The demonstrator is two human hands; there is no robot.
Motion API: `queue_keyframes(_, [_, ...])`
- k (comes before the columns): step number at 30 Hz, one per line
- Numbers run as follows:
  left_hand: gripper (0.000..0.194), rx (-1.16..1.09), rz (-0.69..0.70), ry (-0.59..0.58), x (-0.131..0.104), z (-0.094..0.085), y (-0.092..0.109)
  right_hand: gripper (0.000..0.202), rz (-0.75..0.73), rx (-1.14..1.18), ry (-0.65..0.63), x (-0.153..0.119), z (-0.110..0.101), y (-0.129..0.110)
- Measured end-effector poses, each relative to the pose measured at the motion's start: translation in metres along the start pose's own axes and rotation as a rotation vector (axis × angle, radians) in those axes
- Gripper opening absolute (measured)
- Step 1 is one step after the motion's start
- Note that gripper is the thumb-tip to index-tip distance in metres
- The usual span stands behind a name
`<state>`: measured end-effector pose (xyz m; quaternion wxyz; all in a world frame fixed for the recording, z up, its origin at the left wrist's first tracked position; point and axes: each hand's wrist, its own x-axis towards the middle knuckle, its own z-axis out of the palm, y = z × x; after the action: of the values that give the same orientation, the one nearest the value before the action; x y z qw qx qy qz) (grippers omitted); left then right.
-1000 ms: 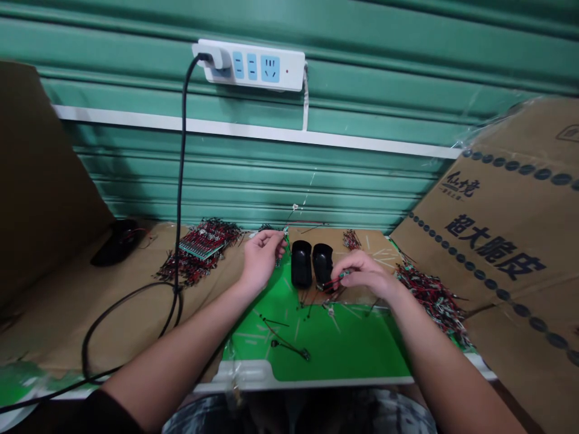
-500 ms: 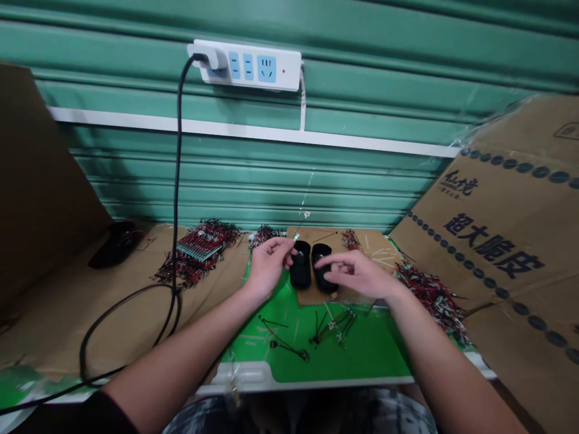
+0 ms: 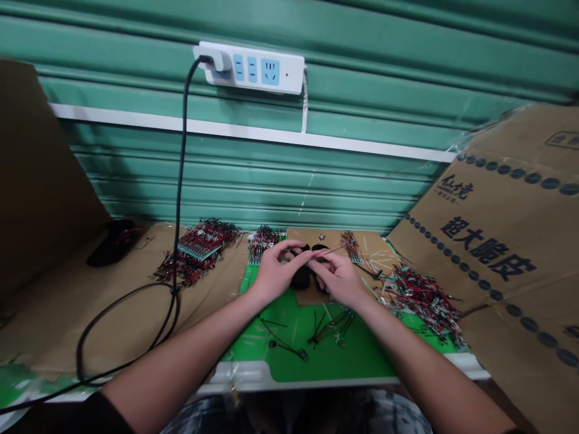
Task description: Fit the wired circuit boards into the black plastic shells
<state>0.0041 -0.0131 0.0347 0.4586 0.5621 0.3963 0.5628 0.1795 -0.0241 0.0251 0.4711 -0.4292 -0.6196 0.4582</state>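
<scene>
My left hand (image 3: 280, 268) and my right hand (image 3: 337, 274) meet over two black holders (image 3: 301, 278), fingertips almost touching. Thin red and black wires (image 3: 332, 249) run out from the pinched fingers of my right hand toward the upper right. The fingers of my left hand are closed too, but whatever lies between them is too small to make out. Both holders are partly covered by the hands, the right one almost fully. Beneath them lies a piece of cardboard (image 3: 307, 296) on the green table top.
Wired parts lie in piles at left (image 3: 203, 247), behind my left hand (image 3: 262, 241) and at right (image 3: 420, 295). Loose wired pieces (image 3: 332, 328) lie in front. A black cable (image 3: 181, 181) hangs from a power strip (image 3: 253, 67). Cardboard boxes (image 3: 493, 241) flank the table.
My right hand has moved left and closed near my left hand, where wires now show at its fingers. The small piece above my left hand has shifted right and down. The camera view has moved slightly.
</scene>
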Motion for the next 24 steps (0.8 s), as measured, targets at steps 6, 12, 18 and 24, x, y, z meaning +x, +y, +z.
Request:
queue_keyframes(6, [0.017, 0.053, 0.116, -0.019, 0.0015, -0.0018, -0.0044, 0.041, 0.062, 0.006, -0.065, -0.0028, 0.0017, 0.0018])
queue_keyframes(12, [0.026, -0.005, 0.000, 0.015, 0.0033, -0.0035, -0.0076, 0.047, 0.116, 0.147, -0.026, 0.0009, -0.0026, -0.0003])
queue_keyframes(18, [0.025, 0.039, -0.069, -0.130, 0.0026, -0.0070, -0.0088, 0.046, 0.077, 0.222, 0.026, 0.0031, -0.0054, 0.0011])
queue_keyframes(24, [0.020, 0.204, 0.171, -0.017, -0.0015, -0.0051, -0.0001, 0.044, 0.104, 0.128, -0.018, -0.0011, -0.0034, -0.0012])
